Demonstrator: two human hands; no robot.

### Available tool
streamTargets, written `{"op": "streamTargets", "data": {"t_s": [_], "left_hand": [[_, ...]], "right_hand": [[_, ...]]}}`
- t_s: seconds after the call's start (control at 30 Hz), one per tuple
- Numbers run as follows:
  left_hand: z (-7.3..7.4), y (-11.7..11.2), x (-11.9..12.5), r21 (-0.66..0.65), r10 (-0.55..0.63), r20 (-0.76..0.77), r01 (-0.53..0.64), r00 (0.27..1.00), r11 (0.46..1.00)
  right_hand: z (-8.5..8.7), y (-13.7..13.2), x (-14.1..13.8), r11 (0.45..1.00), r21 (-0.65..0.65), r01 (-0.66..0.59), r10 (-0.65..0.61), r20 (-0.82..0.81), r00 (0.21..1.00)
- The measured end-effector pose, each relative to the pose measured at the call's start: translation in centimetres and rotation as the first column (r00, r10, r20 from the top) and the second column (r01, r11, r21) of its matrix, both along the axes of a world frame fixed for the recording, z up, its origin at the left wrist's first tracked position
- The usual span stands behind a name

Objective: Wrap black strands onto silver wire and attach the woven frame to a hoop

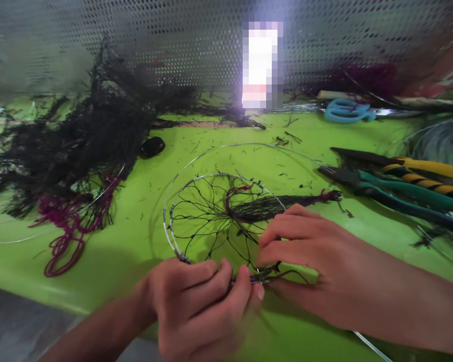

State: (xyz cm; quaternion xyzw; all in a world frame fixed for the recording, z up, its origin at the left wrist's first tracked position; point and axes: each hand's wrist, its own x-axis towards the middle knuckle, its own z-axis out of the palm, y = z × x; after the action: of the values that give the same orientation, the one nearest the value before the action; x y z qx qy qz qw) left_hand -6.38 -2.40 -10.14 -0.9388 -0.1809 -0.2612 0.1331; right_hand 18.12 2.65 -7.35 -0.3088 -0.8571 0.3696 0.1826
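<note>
A round wire hoop (219,175) with black knotted netting (196,218) across it is tilted up at the table's near side. My left hand (207,301) is closed on the hoop's near rim, fingers curled around the wire. Pressed against the same rim just to the right, my right hand (309,251) has its fingers closed at the black cord, with a loose cord end (292,274) beside the thumb. A bundle of black strands (264,207), tied with purple thread, runs from the net's centre to the right. A longer thin wire (189,163) curves behind the hoop.
Tangled black netting (113,110) and purple cord (66,236) cover the left side, near a black round object (152,147). Green-handled pliers (392,188), yellow-handled pliers (426,166) and blue scissors (349,110) lie right. A perforated metal panel (196,45) stands behind the green table (136,241).
</note>
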Motion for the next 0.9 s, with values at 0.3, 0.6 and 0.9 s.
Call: {"op": "streamTargets", "data": {"t_s": [0.3, 0.6, 0.9], "left_hand": [[-2.2, -3.6, 1.7, -0.203, 0.362, 0.186, -0.324, 0.914, 0.924], [-0.7, -1.4, 1.2, -0.15, 0.173, 0.152, -0.151, 0.973, 0.977], [-0.8, -2.0, 2.5, -0.162, 0.218, 0.223, -0.184, 0.95, 0.969]], "right_hand": [[-0.1, 0.0, 0.2, 0.981, -0.191, 0.017, -0.013, 0.024, 1.0], [-0.8, -0.8, -0.5, 0.871, -0.439, 0.219, -0.208, 0.074, 0.975], [-1.0, -1.2, -0.2, 0.843, -0.467, 0.266, -0.295, 0.012, 0.956]]}}
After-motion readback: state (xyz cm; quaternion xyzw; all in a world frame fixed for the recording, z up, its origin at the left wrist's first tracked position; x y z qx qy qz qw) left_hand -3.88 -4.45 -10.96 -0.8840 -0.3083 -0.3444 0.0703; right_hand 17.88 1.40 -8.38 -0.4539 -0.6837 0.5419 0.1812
